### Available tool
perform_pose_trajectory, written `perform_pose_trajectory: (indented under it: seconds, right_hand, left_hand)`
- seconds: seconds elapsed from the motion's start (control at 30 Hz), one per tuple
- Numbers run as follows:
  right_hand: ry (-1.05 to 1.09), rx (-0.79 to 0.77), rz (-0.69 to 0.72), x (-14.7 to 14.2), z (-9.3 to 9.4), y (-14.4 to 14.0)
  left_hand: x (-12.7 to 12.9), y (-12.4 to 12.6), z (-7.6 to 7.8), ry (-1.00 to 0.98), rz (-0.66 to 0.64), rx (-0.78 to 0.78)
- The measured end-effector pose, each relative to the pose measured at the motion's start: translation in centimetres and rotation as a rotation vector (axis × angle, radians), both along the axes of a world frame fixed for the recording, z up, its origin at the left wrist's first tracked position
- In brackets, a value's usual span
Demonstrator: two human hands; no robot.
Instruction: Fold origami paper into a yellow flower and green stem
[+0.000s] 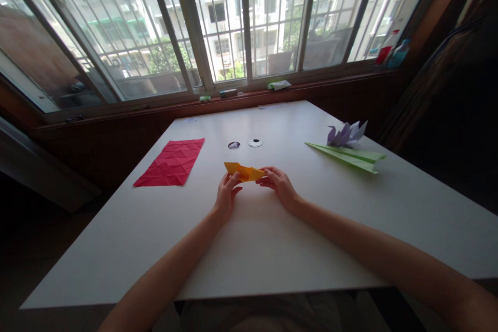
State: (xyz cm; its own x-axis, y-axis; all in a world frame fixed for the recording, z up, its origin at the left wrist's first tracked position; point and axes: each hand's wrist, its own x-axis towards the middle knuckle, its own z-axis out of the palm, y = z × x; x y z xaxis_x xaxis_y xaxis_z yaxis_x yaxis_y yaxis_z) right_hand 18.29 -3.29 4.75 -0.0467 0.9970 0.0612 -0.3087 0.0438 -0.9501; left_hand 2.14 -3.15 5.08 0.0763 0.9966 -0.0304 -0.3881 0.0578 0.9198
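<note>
A folded yellow-orange origami paper boat [245, 171] is held up between my two hands over the middle of the white table [249, 249]. Its two ends rise to points and its middle dips. My left hand [226, 193] pinches the left part, thumb on the near side. At the right end, the fingertips of my right hand [280, 187] are closed on the pointed tip. To the left lies a creased sheet of red paper [171, 162], spread flat.
At right, a green paper plane [348, 156] lies in front of a purple folded-paper piece [345, 135]. Two round cable holes [255, 143] are set in the tabletop beyond my hands. Small items, including a green-and-white packet [279, 85], rest on the windowsill behind the table.
</note>
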Motion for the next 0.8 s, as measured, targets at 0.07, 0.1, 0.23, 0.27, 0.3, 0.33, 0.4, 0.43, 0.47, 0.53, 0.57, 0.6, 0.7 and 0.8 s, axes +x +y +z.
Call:
perform_pose_trajectory:
  seconds: [0.07, 0.1, 0.23, 0.27, 0.3, 0.33, 0.4, 0.43, 0.47, 0.53, 0.57, 0.6, 0.7, 0.8]
  right_hand:
    - [-0.011, -0.003, 0.035, 0.0, 0.0, -0.1]
    - [-0.013, -0.001, 0.049, 0.0, -0.1, -0.1]
    - [-0.030, -0.005, 0.108, 0.0, -0.2, -0.1]
    - [-0.048, -0.001, 0.123, -0.1, -0.1, -0.1]
    - [-0.074, 0.008, 0.139, -0.1, 0.0, -0.1]
    - [-0.111, 0.023, 0.152, -0.2, 0.1, -0.2]
    - [-0.211, 0.075, 0.180, -0.3, 0.2, -0.4]
    - [-0.264, 0.105, 0.196, -0.4, 0.3, -0.5]
    - [-0.311, 0.132, 0.208, -0.4, 0.3, -0.6]
    - [-0.364, 0.166, 0.209, -0.5, 0.2, -0.6]
    - [-0.369, 0.169, 0.197, -0.6, 0.1, -0.6]
    - [-0.365, 0.161, 0.178, -0.6, -0.1, -0.5]
    - [-0.343, 0.130, 0.107, -0.5, -0.5, -0.3]
    - [-0.339, 0.129, 0.034, -0.4, -0.7, 0.0]
  left_hand:
    - [0.1, 0.0, -0.2, 0.073, 0.039, 0.012]
    - [0.2, 0.1, -0.4, 0.090, 0.059, 0.008]
    - [0.3, 0.5, -1.2, 0.091, 0.073, -0.050]
    - [0.4, 0.5, -1.3, 0.092, 0.063, -0.058]
    - [0.4, 0.5, -1.4, 0.098, 0.054, -0.056]
    - [0.4, 0.4, -1.4, 0.107, 0.045, -0.046]
    - [0.5, 0.2, -1.3, 0.137, 0.015, -0.004]
    - [0.5, 0.0, -1.2, 0.159, -0.007, 0.022]
    - [0.5, -0.1, -1.2, 0.182, -0.031, 0.049]
    - [0.5, -0.3, -1.0, 0.221, -0.079, 0.097]
    - [0.6, -0.4, -0.9, 0.228, -0.099, 0.112]
    - [0.6, -0.4, -0.8, 0.224, -0.116, 0.124]
    - [0.5, -0.5, -0.4, 0.186, -0.156, 0.143]
    - [0.5, -0.5, -0.1, 0.229, -0.144, 0.155]
